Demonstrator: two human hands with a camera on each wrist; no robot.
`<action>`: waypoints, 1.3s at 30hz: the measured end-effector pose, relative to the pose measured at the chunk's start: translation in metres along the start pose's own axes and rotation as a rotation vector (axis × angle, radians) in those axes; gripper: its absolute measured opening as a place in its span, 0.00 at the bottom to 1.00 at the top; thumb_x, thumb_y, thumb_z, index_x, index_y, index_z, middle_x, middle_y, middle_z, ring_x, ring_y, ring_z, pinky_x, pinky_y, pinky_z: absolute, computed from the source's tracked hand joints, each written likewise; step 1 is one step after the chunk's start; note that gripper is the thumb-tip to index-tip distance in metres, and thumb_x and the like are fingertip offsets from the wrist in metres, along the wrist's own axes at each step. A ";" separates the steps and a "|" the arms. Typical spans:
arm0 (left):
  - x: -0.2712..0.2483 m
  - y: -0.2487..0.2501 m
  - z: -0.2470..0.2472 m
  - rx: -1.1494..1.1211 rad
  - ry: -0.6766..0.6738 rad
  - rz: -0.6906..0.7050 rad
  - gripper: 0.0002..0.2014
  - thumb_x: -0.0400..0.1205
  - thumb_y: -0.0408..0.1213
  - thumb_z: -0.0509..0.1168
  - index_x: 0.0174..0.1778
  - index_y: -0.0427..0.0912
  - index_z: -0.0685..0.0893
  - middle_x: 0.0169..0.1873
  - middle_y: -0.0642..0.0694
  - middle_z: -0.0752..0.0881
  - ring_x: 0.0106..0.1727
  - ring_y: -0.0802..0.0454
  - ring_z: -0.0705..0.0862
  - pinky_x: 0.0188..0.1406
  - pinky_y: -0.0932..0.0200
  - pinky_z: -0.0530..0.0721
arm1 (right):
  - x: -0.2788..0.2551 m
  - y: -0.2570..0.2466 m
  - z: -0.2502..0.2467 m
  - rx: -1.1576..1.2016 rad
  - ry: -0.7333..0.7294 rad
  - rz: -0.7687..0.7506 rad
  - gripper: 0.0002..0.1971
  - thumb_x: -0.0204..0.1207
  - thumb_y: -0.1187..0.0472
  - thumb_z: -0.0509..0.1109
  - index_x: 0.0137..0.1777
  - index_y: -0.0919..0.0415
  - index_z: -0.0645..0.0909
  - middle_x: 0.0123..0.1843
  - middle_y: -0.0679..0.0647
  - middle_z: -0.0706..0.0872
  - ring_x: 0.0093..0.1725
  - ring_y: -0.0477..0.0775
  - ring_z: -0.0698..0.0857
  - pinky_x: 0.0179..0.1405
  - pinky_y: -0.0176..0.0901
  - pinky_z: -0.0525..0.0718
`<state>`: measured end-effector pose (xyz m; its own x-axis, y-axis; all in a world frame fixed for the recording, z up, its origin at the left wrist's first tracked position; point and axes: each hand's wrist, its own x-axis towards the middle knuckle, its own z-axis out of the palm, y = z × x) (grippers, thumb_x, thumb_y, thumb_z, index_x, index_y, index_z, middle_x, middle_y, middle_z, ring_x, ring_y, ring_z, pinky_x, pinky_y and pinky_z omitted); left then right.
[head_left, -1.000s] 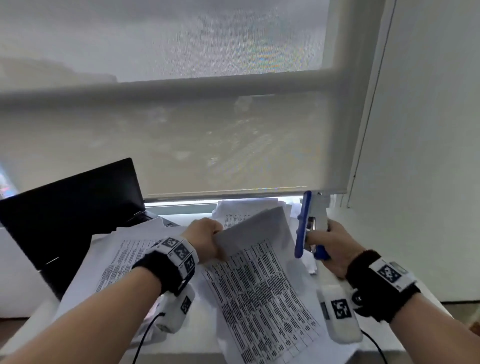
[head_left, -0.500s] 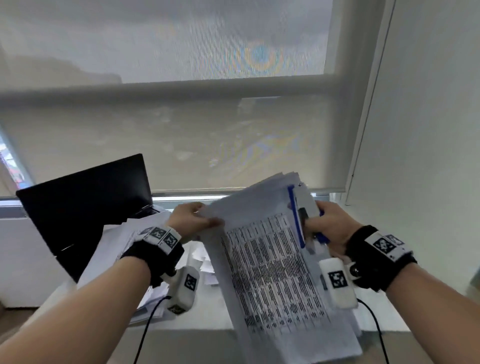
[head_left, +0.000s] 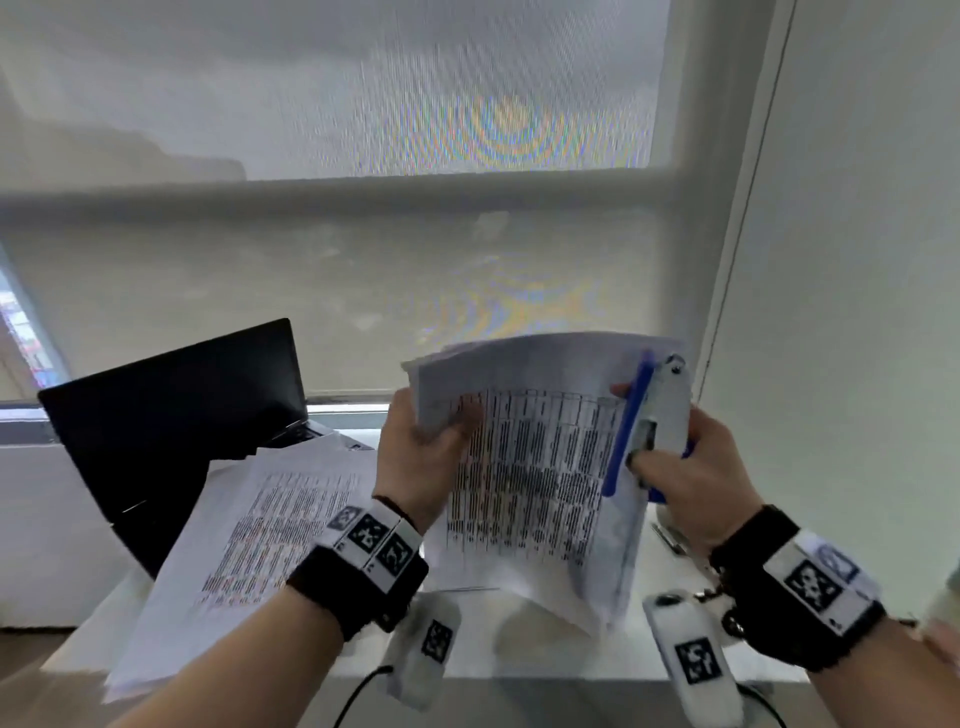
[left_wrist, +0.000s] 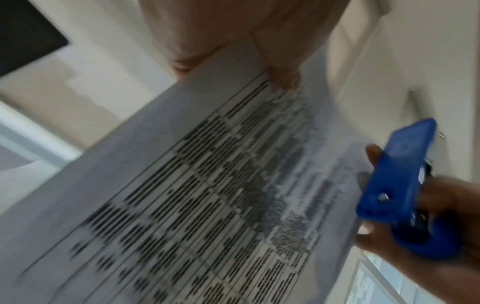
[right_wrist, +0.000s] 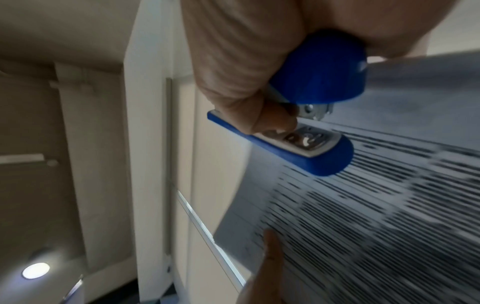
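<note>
A sheaf of printed sheets covered in table rows is held upright above the desk. My left hand pinches its upper left corner, thumb on the printed face. My right hand grips a blue and white stapler at the sheaf's upper right edge, and the paper's edge sits between the stapler's arms. In the left wrist view the sheaf fills the frame with the stapler at right. In the right wrist view the stapler shows its metal anvil beside the paper.
An open black laptop stands at the left of the white desk. More printed sheets lie spread beside it under my left forearm. A window with a drawn roller blind is straight ahead, a white wall on the right.
Both hands have lifted the sheaf off the desk and stood it upright. The stapler has closed in on the sheaf's upper right edge, from beside it to over the paper.
</note>
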<state>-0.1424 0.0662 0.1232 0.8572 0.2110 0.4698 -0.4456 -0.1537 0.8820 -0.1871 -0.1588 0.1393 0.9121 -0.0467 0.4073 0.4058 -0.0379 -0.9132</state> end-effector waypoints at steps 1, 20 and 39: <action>-0.001 -0.003 -0.001 -0.024 0.001 -0.029 0.20 0.75 0.34 0.76 0.60 0.36 0.78 0.47 0.40 0.88 0.44 0.53 0.87 0.36 0.67 0.85 | -0.003 0.003 0.002 -0.018 -0.009 0.030 0.24 0.57 0.68 0.67 0.55 0.53 0.85 0.36 0.67 0.82 0.34 0.61 0.80 0.34 0.56 0.81; -0.006 -0.006 -0.006 -0.142 -0.031 -0.056 0.13 0.79 0.26 0.70 0.51 0.47 0.77 0.45 0.46 0.88 0.43 0.58 0.87 0.46 0.57 0.86 | -0.010 0.003 0.019 -0.199 0.024 -0.110 0.20 0.60 0.67 0.71 0.30 0.35 0.77 0.34 0.55 0.71 0.23 0.41 0.72 0.22 0.31 0.71; -0.006 0.000 -0.013 -0.320 0.011 -0.164 0.10 0.79 0.22 0.68 0.51 0.39 0.82 0.42 0.44 0.89 0.40 0.55 0.88 0.40 0.62 0.88 | -0.020 0.001 0.019 -0.334 0.094 -0.199 0.15 0.67 0.68 0.73 0.32 0.47 0.74 0.42 0.45 0.73 0.33 0.38 0.75 0.29 0.25 0.73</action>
<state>-0.1506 0.0775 0.1206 0.9219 0.2185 0.3200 -0.3622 0.1927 0.9120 -0.2032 -0.1394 0.1298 0.8018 -0.0962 0.5898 0.5190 -0.3771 -0.7671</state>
